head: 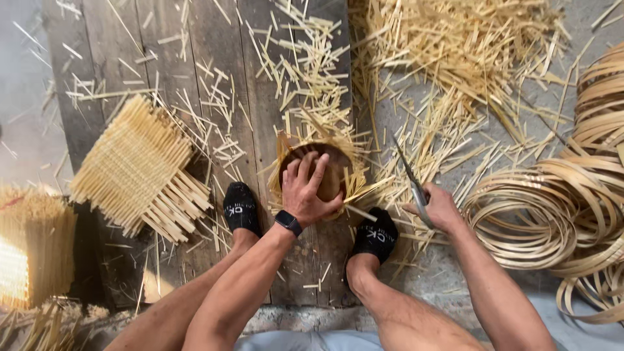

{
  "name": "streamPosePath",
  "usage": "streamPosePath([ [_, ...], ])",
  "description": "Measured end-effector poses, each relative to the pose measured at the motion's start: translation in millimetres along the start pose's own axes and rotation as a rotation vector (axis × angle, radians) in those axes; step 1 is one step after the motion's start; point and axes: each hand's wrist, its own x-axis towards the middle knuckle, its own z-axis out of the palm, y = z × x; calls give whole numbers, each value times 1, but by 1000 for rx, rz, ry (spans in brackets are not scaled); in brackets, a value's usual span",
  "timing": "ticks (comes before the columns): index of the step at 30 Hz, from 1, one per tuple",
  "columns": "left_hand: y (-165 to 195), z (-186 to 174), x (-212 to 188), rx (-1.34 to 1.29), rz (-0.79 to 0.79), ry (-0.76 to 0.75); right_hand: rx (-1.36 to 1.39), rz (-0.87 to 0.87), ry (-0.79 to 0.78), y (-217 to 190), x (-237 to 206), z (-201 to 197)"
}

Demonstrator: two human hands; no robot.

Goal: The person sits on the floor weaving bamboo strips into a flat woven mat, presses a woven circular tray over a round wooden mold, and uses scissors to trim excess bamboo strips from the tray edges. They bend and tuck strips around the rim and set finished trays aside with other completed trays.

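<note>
My left hand (307,190) presses flat on a round brown wooden form (333,170) that sits inside a small bamboo basket with upright strips (354,185), between my two feet in black socks. A dark watch is on that wrist. My right hand (441,207) grips a long thin metal blade (409,174), pointing up and away, just right of the basket.
A woven bamboo mat square (140,166) lies on the wooden planks (214,58) at left. Loose bamboo offcuts (455,45) are heaped at the top right. Coils of flat bamboo strip (572,195) lie at right. A stack of woven pieces (32,247) is at the far left.
</note>
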Motion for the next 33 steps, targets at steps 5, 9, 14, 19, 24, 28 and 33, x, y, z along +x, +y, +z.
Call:
streamPosePath([
  [5, -6, 17, 8, 8, -20, -35, -143, -171, 42, 2, -35, 16],
  [9, 5, 32, -5, -65, -317, 39, -216, -285, 64, -24, -25, 21],
  [14, 11, 46, -11, -197, -410, 25, -300, -91, -27, -51, 1, 42],
  [19, 7, 46, -5, -222, -395, 18, -417, -143, 111, -48, 0, 45],
  [24, 12, 38, -3, -225, -368, -50, -477, -373, 413, -57, 7, 36],
  [28, 7, 33, 1, -254, -337, -116, -614, -541, 658, -70, 25, 37],
  [33, 0, 30, 4, -251, -286, -178, -724, -489, 425, -57, 35, 18],
])
